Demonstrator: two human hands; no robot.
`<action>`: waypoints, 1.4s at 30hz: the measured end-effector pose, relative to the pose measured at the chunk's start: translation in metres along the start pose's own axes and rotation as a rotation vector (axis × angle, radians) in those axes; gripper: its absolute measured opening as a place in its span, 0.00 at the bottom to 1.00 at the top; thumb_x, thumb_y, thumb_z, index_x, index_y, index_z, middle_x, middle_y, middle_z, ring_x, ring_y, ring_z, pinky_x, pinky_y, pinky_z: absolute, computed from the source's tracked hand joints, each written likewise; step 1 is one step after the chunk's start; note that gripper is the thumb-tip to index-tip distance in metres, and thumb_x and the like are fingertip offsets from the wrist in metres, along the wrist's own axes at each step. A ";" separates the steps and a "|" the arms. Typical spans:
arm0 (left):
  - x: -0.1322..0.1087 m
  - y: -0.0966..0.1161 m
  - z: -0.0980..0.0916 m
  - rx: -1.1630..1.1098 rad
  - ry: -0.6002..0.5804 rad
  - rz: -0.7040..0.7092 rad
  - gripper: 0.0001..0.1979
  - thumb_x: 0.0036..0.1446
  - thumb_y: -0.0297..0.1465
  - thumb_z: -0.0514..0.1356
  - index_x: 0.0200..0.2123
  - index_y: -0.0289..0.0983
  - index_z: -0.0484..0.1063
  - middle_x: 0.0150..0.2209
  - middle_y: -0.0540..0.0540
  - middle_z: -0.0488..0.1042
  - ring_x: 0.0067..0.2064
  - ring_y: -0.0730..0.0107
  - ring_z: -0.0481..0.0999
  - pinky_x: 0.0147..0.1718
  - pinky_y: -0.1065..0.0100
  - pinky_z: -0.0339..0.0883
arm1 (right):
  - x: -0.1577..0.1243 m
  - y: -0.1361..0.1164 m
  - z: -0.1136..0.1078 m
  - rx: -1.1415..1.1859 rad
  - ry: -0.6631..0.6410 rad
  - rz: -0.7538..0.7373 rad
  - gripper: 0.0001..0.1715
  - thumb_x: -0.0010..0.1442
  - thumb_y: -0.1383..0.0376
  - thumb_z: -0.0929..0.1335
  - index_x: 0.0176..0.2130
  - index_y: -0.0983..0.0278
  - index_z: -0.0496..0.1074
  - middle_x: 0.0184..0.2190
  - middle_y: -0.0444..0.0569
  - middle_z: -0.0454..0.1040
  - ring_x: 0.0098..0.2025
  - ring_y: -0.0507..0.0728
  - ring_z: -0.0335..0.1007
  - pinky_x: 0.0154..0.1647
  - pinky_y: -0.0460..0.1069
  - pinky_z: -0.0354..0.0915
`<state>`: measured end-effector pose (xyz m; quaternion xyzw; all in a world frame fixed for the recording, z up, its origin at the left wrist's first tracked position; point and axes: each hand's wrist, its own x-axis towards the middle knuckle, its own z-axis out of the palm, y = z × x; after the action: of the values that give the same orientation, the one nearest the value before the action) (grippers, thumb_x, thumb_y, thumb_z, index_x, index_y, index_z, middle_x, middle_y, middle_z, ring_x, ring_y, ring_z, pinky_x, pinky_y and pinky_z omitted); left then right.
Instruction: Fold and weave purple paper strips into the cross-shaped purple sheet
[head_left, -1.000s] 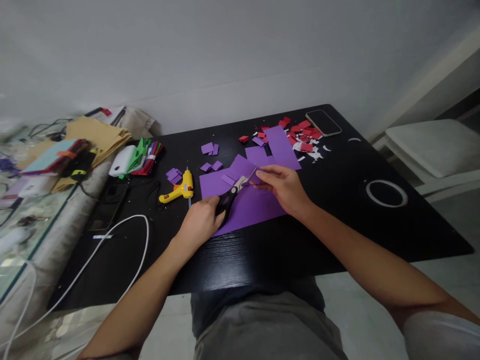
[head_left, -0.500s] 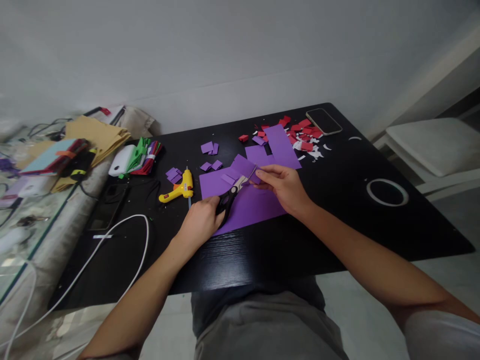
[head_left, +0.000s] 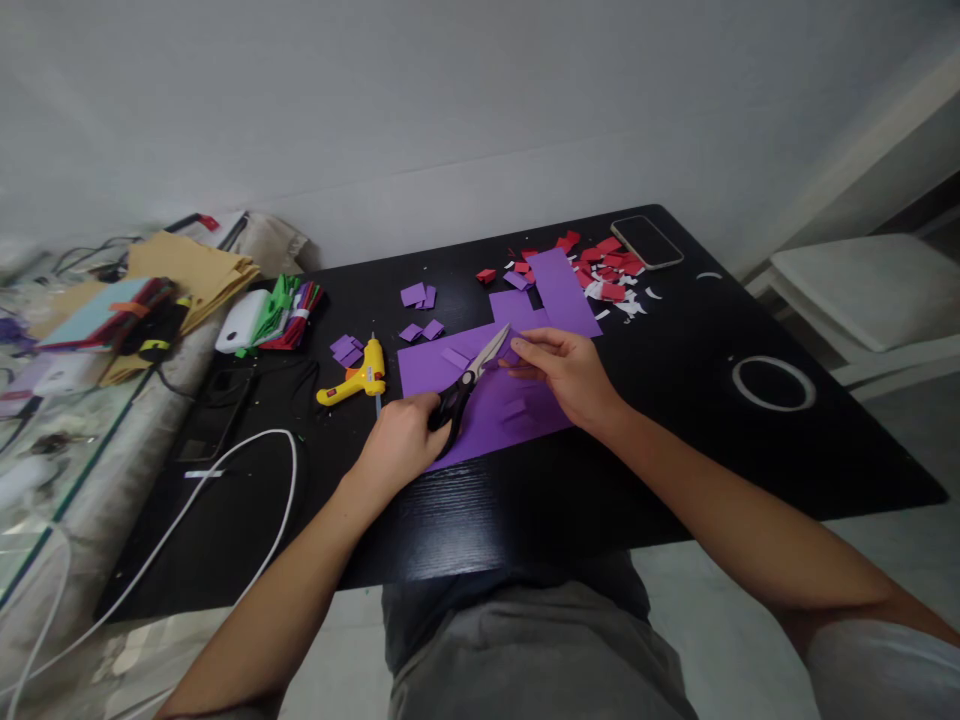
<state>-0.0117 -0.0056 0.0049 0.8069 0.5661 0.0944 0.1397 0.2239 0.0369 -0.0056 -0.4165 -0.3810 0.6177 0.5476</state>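
Note:
My left hand is closed round the black handles of a pair of scissors. Their blades point up and to the right, close to the fingertips of my right hand. Between thumb and fingers the right hand pinches a small piece of purple paper, partly hidden by the blades and fingers. Below both hands lies a large purple sheet with a blurred cut piece over it. Another small purple strip rests on the sheet, left of the blades.
A yellow glue gun stands left of the sheet, near small purple pieces. Red paper scraps and a phone are at the back right. A tape ring lies right; a white cable loops at left.
The scissor blades have closed, and a purple piece has come off the paper in my right hand, dropping toward the large sheet. Both hands stay nearly in place.

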 end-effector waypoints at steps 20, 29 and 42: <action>-0.001 -0.002 -0.010 -0.133 0.151 -0.002 0.11 0.57 0.37 0.58 0.29 0.41 0.59 0.29 0.48 0.68 0.28 0.66 0.66 0.30 0.65 0.57 | -0.002 -0.002 -0.001 0.064 -0.117 0.038 0.20 0.48 0.57 0.81 0.40 0.59 0.80 0.33 0.44 0.82 0.36 0.56 0.82 0.40 0.51 0.79; -0.002 0.002 -0.012 -0.193 0.200 -0.024 0.17 0.58 0.42 0.62 0.27 0.40 0.60 0.26 0.51 0.67 0.27 0.69 0.67 0.29 0.67 0.58 | -0.004 -0.003 -0.002 0.019 -0.154 -0.009 0.20 0.53 0.56 0.79 0.44 0.55 0.77 0.35 0.41 0.81 0.35 0.54 0.81 0.42 0.51 0.78; -0.002 0.004 -0.008 -0.166 0.080 0.056 0.14 0.60 0.38 0.60 0.26 0.39 0.60 0.25 0.50 0.67 0.27 0.69 0.66 0.29 0.67 0.56 | -0.006 -0.002 0.003 0.003 -0.086 -0.117 0.21 0.51 0.57 0.80 0.41 0.58 0.74 0.37 0.43 0.82 0.38 0.57 0.82 0.39 0.53 0.79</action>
<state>-0.0109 -0.0081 0.0138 0.8036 0.5388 0.1769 0.1806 0.2220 0.0308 -0.0019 -0.3660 -0.4269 0.6024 0.5665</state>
